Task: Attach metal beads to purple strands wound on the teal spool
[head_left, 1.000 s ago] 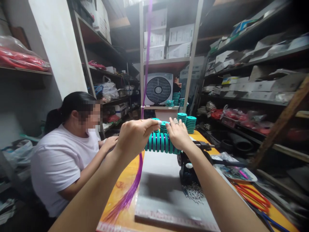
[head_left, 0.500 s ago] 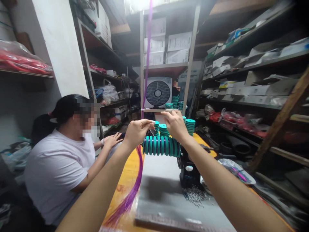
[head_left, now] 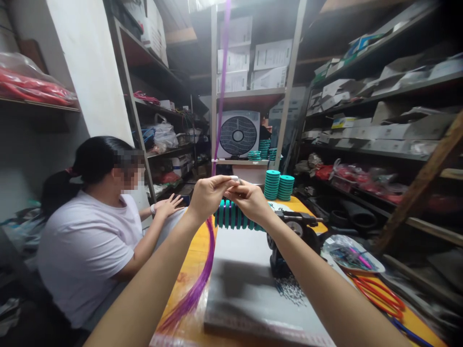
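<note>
My left hand (head_left: 208, 196) and my right hand (head_left: 250, 200) meet fingertip to fingertip, both pinched closed. A small white bit (head_left: 235, 178) shows at the left fingertips; whatever the fingers hold is too small to make out. Just below and behind them lies a row of teal spools (head_left: 224, 218), side by side with purple thread between their rims, partly covered by my right hand. The row joins a black hand-cranked machine (head_left: 294, 246) on a grey board (head_left: 249, 308). A bundle of purple threads (head_left: 202, 284) hangs left of the spools and fans out over the yellow table (head_left: 184, 262).
Small silver pieces (head_left: 291, 291) are heaped at the machine's foot. Stacked teal spools (head_left: 272, 185) stand behind it. To the right are a tray (head_left: 378, 266) and orange-handled tools (head_left: 383, 296). A seated person (head_left: 87, 246) is at left; a purple strand (head_left: 222, 86) hangs ahead before a fan (head_left: 238, 135).
My right hand has come left and down from above the spools to meet my left hand. My left hand has moved slightly right. The view has shifted a little.
</note>
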Tool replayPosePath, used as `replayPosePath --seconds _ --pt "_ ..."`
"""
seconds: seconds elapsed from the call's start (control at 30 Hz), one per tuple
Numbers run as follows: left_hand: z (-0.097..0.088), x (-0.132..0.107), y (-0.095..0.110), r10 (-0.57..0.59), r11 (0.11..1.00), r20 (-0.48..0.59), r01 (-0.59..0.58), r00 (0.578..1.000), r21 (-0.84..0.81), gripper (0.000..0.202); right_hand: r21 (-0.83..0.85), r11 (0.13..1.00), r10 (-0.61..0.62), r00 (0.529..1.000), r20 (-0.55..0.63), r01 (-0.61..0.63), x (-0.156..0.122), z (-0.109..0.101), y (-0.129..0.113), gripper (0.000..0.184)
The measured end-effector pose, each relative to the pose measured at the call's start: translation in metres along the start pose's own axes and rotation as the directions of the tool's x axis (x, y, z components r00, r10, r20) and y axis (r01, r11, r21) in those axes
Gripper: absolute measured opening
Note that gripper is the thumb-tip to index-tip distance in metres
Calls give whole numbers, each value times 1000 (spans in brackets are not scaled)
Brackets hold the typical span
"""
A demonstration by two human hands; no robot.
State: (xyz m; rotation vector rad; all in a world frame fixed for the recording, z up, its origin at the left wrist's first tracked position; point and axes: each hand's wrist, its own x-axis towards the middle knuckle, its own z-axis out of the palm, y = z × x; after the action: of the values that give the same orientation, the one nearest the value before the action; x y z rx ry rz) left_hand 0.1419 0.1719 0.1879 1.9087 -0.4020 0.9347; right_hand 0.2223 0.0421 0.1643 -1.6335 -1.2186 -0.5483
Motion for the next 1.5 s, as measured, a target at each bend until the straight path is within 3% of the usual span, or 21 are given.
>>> replayPosePath --seconds 0.17,0.23,0.43,0.63,0.87,1.1,1.27,1.5 --pt "-3 -5 -16 -136 945 32 139 990 -297 53 42 999 7 1000 -20 -6 3 -3 0 29" --pt "-3 -9 -28 -175 941 45 181 984 -286 60 41 999 12 1000 -23 -11 5 -4 1 27" --pt "8 -13 -52 -279 938 103 294 955 -185 43 17 999 46 999 -19 -45 10 -6 3 25" --pt "10 -5 -48 -284 934 142 307 948 -180 42 -28 997 69 997 -31 -70 9 -4 4 22" --pt "11 -10 -47 -300 927 84 311 950 -208 32 -42 991 122 988 -97 -127 6 0 1 19" --pt "12 -12 -46 -336 900 70 342 939 -269 28 174 964 226 965 -133 -201 -14 -5 -15 34" --pt "12 -12 -46 -335 900 48 335 941 -280 27 284 942 217 969 -114 -178 -40 -5 -29 23" --pt "13 -14 -43 -348 893 45 345 937 -288 26 430 851 359 931 -56 -302 -67 15 -36 31"
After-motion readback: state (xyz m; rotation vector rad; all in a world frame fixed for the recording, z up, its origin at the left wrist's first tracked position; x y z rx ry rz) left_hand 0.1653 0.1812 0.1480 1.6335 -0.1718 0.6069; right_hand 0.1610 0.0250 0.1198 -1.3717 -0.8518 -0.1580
